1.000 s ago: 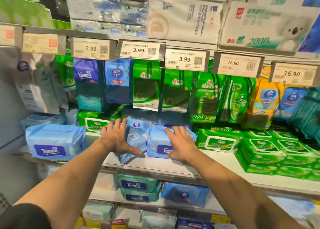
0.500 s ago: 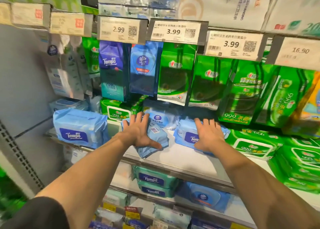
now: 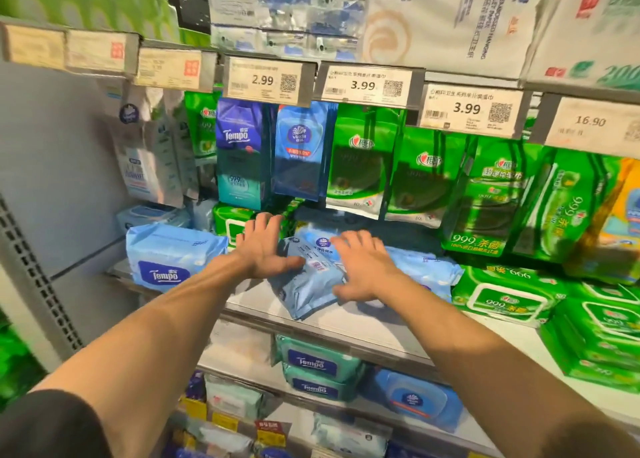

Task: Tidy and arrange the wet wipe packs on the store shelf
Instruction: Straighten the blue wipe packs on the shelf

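A light blue wet wipe pack (image 3: pixel 308 284) lies tilted on the grey shelf board (image 3: pixel 346 322), barcode side up. My left hand (image 3: pixel 263 250) rests on its left edge with fingers straight and spread. My right hand (image 3: pixel 363 267) lies flat over its right side, fingers spread. Behind it sits another blue Vinda pack (image 3: pixel 317 239), partly hidden. A blue pack (image 3: pixel 429 267) lies to the right of my right hand. A large blue Tempo pack (image 3: pixel 166 260) stands at the shelf's left end.
Green 999 packs (image 3: pixel 505 295) are stacked at the right of the shelf. Hanging packs (image 3: pixel 298 153) and price tags (image 3: pixel 367 83) fill the row above. Tempo packs (image 3: pixel 315 364) lie on the lower shelf. A grey side wall (image 3: pixel 52 180) bounds the left.
My right hand has moved left from the right blue pack onto the tilted pack. The left hand stays on that pack. The view has shifted right.
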Demonstrator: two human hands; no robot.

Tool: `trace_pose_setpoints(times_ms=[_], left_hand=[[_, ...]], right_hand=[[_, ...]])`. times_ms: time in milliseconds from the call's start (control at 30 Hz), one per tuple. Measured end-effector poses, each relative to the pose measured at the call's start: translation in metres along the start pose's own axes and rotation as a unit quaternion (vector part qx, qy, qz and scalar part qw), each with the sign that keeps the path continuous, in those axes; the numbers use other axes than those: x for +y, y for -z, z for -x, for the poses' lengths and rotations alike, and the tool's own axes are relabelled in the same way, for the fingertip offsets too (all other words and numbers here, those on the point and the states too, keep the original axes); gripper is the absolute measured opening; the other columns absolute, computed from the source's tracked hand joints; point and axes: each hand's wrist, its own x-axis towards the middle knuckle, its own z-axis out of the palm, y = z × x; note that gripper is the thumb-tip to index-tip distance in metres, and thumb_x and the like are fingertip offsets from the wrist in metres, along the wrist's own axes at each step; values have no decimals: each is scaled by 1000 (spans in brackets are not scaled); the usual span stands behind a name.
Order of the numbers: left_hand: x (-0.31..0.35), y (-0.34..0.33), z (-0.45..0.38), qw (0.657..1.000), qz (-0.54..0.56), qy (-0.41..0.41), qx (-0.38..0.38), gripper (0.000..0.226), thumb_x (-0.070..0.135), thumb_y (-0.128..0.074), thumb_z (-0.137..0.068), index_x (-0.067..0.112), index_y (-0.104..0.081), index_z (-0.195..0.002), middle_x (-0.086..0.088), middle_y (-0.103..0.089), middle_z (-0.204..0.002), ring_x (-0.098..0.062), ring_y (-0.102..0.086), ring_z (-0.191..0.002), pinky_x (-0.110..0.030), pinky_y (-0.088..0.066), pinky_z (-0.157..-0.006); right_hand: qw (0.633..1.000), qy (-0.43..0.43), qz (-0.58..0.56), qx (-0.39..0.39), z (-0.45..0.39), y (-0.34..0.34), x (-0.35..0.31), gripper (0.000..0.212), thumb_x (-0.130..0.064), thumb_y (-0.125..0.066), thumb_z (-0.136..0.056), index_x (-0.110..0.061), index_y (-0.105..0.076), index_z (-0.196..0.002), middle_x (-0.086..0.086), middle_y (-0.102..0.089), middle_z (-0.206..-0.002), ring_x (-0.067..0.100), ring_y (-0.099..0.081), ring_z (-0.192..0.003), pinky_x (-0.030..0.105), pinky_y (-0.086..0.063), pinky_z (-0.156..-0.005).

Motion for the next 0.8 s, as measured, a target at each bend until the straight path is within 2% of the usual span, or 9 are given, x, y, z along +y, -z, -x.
trace_pose_setpoints(times_ms=[67, 167, 300, 367, 467, 567, 633, 733, 800], left_hand=[[-8, 9, 3, 999, 34, -1, 27, 93, 53, -61, -70, 9, -30, -146, -16, -34, -137, -37, -35, -126, -46, -32, -106], [-23, 24, 10, 996, 78, -2, 53, 68, 24, -64, -81, 0, -40, -140, -23, -41, -134, -38, -38, -126, -41, -30, -107], [-45, 37, 22, 996, 65, -14, 55, 59, 9, -67, -80, -1, -49, -134, -22, -47, -131, -36, -44, -123, -37, -33, -104], [-54, 39, 27, 996, 62, -16, 66, 59, 10, -68, -79, 2, -50, -134, -20, -47, -132, -34, -43, -125, -39, -34, -106], [-63, 41, 32, 995, 57, -19, 75, 60, 16, -68, -79, 7, -49, -135, -16, -44, -133, -31, -40, -125, -40, -34, -107], [-65, 42, 34, 997, 30, -48, 58, 64, 21, -71, -78, 10, -48, -136, -14, -43, -134, -30, -38, -125, -40, -35, -106], [-67, 41, 35, 996, 21, -55, 62, 65, 21, -71, -77, 10, -48, -136, -14, -43, -133, -30, -39, -125, -39, -35, -107], [-63, 37, 36, 996, 3, -67, 61, 66, 23, -72, -76, 9, -48, -137, -13, -44, -133, -30, -39, -125, -40, -35, -108], [-56, 31, 35, 995, -27, -88, 48, 68, 26, -72, -75, 9, -48, -136, -12, -45, -132, -30, -41, -123, -42, -37, -106]], right_hand=[[998, 1, -62, 11, -12, 0, -34, 82, -58, -63, -75, -19, -36, -142, 8, -36, -139, 33, -28, -130, 47, -29, -107], [990, -66, -121, -44, -29, -3, -71, 77, -60, -61, -76, -18, -40, -136, 12, -37, -139, 37, -31, -131, 51, -31, -104], [979, -120, -122, -111, -48, -3, -103, 92, -80, -54, -67, -16, -51, -134, 19, -36, -147, 42, -27, -136, 59, -23, -107], [978, -154, -75, -120, -54, -1, -113, 111, -84, -60, -59, -10, -43, -140, 22, -37, -146, 44, -28, -135, 62, -22, -106], [978, -184, -29, -96, -56, -8, -120, 119, -72, -79, -56, -5, -33, -143, 22, -39, -139, 41, -37, -127, 53, -34, -105], [983, -165, -40, -76, -55, -15, -110, 105, -52, -86, -61, -4, -36, -140, 20, -41, -135, 39, -40, -124, 47, -41, -102], [983, -149, -76, -71, -53, -14, -100, 83, -41, -87, -64, -8, -48, -129, 15, -46, -129, 35, -45, -121, 42, -46, -95], [980, -133, -138, -61, -43, -9, -85, 43, -26, -83, -61, -13, -51, -86, 7, -56, -100, 29, -58, -98, 30, -46, -65], [969, -132, -201, -61, -39, -2, -76, 42, -24, -82, -58, -14, -50, -83, 6, -58, -90, 26, -60, -81, 29, -40, -52]])
